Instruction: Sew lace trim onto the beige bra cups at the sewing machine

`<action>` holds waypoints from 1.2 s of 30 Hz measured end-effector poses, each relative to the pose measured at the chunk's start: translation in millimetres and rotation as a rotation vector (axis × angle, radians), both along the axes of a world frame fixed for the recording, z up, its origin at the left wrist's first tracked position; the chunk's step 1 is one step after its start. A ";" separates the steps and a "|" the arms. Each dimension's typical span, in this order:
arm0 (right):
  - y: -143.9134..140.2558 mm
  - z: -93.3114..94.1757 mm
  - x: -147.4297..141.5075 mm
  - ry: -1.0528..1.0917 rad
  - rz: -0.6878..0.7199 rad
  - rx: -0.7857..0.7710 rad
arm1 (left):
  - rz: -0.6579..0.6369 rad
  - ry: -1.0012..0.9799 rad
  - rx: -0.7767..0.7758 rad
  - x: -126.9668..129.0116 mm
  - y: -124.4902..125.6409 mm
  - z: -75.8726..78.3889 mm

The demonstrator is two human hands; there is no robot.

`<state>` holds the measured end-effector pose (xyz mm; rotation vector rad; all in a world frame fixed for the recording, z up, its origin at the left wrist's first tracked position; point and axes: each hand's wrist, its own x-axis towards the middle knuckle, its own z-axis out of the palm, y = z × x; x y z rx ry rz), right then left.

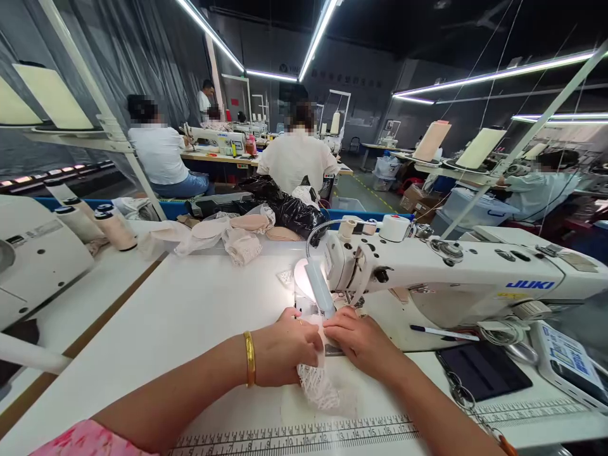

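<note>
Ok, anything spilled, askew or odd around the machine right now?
Nothing looks spilled or damaged. One untidy spot: pale pieces heaped loosely by the crumpled black bag at the far edge of the table, away from the lace at the left hand.

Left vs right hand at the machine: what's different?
- The left hand has a gold bracelet at its wrist; the right hand shows none.
- The left hand curls over the left side of the lace fabric; the right hand comes in from the right, fingertips at the fabric's right edge.

Shared: both are bare, palms down, close together in front of the sewing machine.
</note>
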<state>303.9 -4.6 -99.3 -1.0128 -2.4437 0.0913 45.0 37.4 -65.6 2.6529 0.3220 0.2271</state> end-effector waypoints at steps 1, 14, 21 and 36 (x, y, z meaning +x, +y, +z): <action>0.8 -0.1 -0.7 0.004 -0.018 -0.008 | 0.004 -0.010 0.002 0.0 -1.3 0.2; 10.1 -12.0 3.9 0.037 -0.104 0.033 | 0.030 -0.050 0.029 6.3 6.4 -2.3; 9.1 -12.0 3.2 0.032 -0.110 0.032 | 0.024 -0.084 0.038 8.0 5.2 -2.6; 6.7 -12.4 5.3 0.015 -0.124 0.026 | 0.054 -0.031 0.075 9.2 11.8 -4.4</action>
